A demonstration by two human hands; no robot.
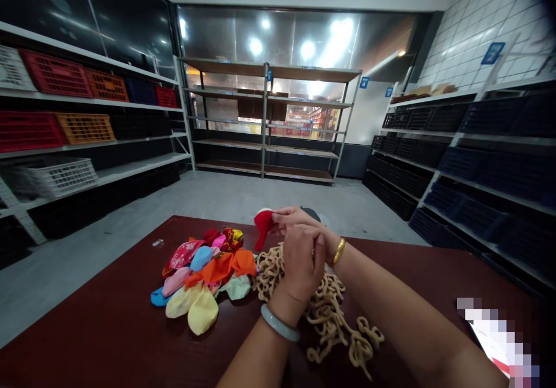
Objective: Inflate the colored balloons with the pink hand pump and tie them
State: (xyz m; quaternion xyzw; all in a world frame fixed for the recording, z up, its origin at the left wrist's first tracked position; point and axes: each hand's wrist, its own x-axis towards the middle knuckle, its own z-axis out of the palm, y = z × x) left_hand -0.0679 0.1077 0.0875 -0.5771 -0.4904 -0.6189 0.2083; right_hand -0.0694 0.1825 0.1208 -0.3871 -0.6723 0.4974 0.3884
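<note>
A small red cloth piece (263, 226) with a pale upper edge is pinched between the fingertips of my right hand (293, 219), above the far part of the table. My left hand (303, 260) is closed in a fist just in front of my right wrist; whatever it holds, if anything, is hidden. Under and around my left hand lies a tangled heap of beige cords (332, 307). Left of the cords is a pile of colourful cloth pieces (217, 269), orange, yellow, pink, blue and patterned red.
The dark red table (130, 330) spans the foreground. A small clear scrap (158, 242) lies near its far left edge, and a pixelated pale item (493, 339) at the right. Shelves with crates (87, 127) line both sides; a metal rack (264, 121) stands behind.
</note>
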